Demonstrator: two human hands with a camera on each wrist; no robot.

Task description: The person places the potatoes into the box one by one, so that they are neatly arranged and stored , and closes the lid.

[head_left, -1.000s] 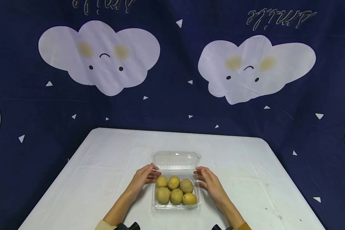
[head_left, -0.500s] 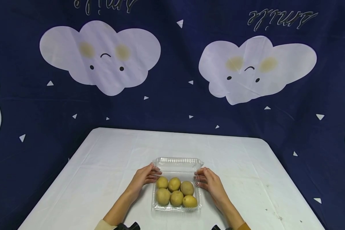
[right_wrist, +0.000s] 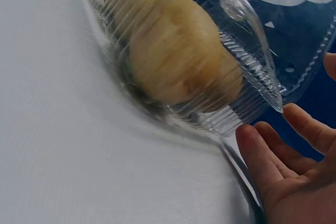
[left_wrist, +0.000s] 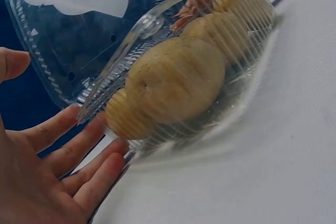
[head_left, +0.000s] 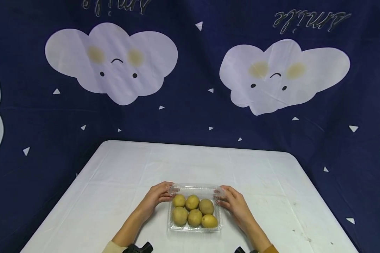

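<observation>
A clear plastic clamshell box [head_left: 174,229] sits on the table, holding several yellowish-brown potatoes [head_left: 194,218] in two rows. Its hinged lid [head_left: 194,188] stands raised along the far side, foreshortened in the head view. My left hand [head_left: 156,197] is at the box's far left corner; in the left wrist view its extended fingers [left_wrist: 84,148] touch the ribbed side wall, thumb apart near the lid. At the far right corner, my right hand [head_left: 235,203] mirrors it, fingertips [right_wrist: 249,135] against the wall in the right wrist view.
The white-covered table [head_left: 130,165] extends around the box, with small dark specks at right. Behind it hangs a dark blue curtain [head_left: 193,116] printed with clouds and triangles. Dark wrist-worn devices [head_left: 139,248] show at the bottom edge of the head view.
The lid has swung up and toward me from leaning back behind the box. Both hands have shifted only slightly, staying at the box's sides. The potatoes keep their places.
</observation>
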